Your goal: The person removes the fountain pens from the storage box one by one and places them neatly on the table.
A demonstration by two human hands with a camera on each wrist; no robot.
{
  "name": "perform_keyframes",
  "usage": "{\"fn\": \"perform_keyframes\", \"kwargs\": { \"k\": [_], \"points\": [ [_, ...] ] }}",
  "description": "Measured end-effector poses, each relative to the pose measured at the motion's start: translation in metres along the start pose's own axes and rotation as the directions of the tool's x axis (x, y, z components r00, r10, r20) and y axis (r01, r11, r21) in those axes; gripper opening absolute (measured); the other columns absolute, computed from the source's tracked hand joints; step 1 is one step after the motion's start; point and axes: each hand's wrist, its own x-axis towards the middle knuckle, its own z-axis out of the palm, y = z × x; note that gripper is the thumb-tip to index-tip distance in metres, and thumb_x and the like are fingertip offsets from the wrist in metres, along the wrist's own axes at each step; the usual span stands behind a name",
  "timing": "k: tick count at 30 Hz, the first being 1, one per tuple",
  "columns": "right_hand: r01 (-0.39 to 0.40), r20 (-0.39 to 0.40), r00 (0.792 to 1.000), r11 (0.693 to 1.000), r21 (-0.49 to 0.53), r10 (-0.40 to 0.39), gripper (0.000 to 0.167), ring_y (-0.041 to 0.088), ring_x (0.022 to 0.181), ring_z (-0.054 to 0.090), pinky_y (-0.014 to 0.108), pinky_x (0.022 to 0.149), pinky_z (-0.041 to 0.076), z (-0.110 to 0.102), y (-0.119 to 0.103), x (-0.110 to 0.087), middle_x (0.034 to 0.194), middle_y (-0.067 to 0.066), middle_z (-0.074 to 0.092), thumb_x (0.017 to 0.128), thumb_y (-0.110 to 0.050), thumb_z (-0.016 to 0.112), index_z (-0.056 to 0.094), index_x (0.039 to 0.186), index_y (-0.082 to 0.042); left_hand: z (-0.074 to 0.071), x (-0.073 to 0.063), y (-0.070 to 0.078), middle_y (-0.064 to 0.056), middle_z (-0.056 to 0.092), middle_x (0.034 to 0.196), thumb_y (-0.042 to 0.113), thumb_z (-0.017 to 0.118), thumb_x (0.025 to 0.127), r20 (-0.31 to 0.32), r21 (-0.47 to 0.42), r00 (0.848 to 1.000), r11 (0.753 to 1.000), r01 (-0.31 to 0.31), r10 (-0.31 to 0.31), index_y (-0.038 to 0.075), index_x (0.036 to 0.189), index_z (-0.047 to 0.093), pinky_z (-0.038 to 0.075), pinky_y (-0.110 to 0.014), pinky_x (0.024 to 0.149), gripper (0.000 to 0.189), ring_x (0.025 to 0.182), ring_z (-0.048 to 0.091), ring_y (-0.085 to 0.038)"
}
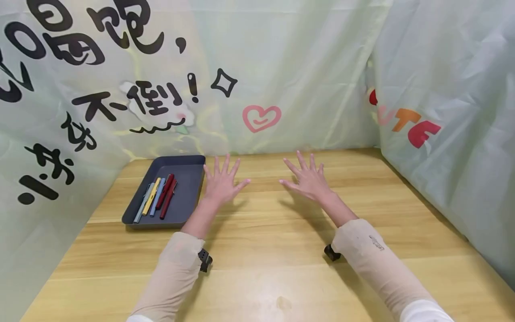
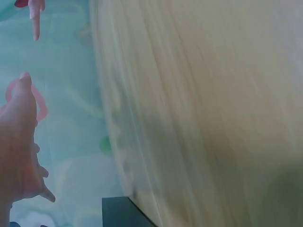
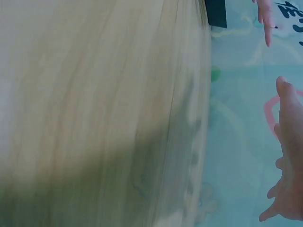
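Observation:
Both hands are held out over the wooden table with fingers spread and palms down. The left hand (image 1: pixel 221 184) hovers beside the right edge of a dark grey tray (image 1: pixel 189 192) and holds nothing. To its right, the right hand (image 1: pixel 311 180) is also bare, its thumb pointing toward the other hand. Inside the tray lie several pens side by side: dark red pens (image 1: pixel 165 192), a yellow pen (image 1: pixel 151 197) and blue pens (image 1: pixel 157 197). In the left wrist view, the left hand (image 2: pixel 19 142) shows from the side, above the tabletop; the right wrist view shows the right hand (image 3: pixel 289 161) likewise.
The wooden table (image 1: pixel 257 259) meets a printed cloth curtain (image 1: pixel 306 80) at the back, with more cloth on the left and right sides. A small dark wrist camera (image 1: pixel 205 260) is worn under the left sleeve, another camera (image 1: pixel 332 252) under the right.

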Motion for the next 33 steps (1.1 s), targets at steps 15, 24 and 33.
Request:
{"fn": "perform_keyframes", "kwargs": {
  "k": [15, 24, 33],
  "points": [
    [0.080, 0.031, 0.996, 0.996, 0.028, -0.081, 0.074, 0.049, 0.130, -0.003, 0.068, 0.097, 0.003, 0.014, -0.055, 0.010, 0.152, 0.011, -0.001, 0.086, -0.064, 0.040, 0.021, 0.148, -0.029, -0.017, -0.044, -0.065, -0.011, -0.006, 0.152, 0.065, 0.034, 0.088, -0.041, -0.002, 0.999, 1.000, 0.015, -0.015, 0.019, 0.149, 0.013, -0.013, -0.063, 0.096, 0.080, 0.132, -0.014, -0.038],
    [0.174, 0.063, 0.983, 0.985, 0.019, -0.175, 0.073, 0.047, 0.132, 0.001, 0.065, 0.099, 0.008, 0.034, -0.119, 0.022, 0.152, 0.008, -0.002, 0.086, -0.067, 0.035, 0.017, 0.148, -0.033, -0.021, -0.091, -0.142, -0.019, 0.003, 0.151, 0.063, 0.039, 0.087, -0.071, 0.006, 0.993, 0.996, 0.090, -0.089, 0.013, 0.148, 0.018, -0.004, -0.070, 0.094, 0.081, 0.132, 0.000, -0.047],
    [0.253, 0.099, 0.963, 0.968, 0.003, -0.252, 0.074, 0.045, 0.132, 0.007, 0.064, 0.099, 0.013, 0.057, -0.189, 0.024, 0.152, 0.007, 0.000, 0.084, -0.070, 0.033, 0.018, 0.147, -0.034, -0.019, -0.123, -0.202, -0.025, 0.007, 0.148, 0.056, 0.039, 0.091, -0.054, -0.040, 0.990, 0.991, 0.126, -0.128, 0.008, 0.147, 0.016, -0.007, -0.070, 0.093, 0.078, 0.129, 0.007, -0.051]
  ]
}}
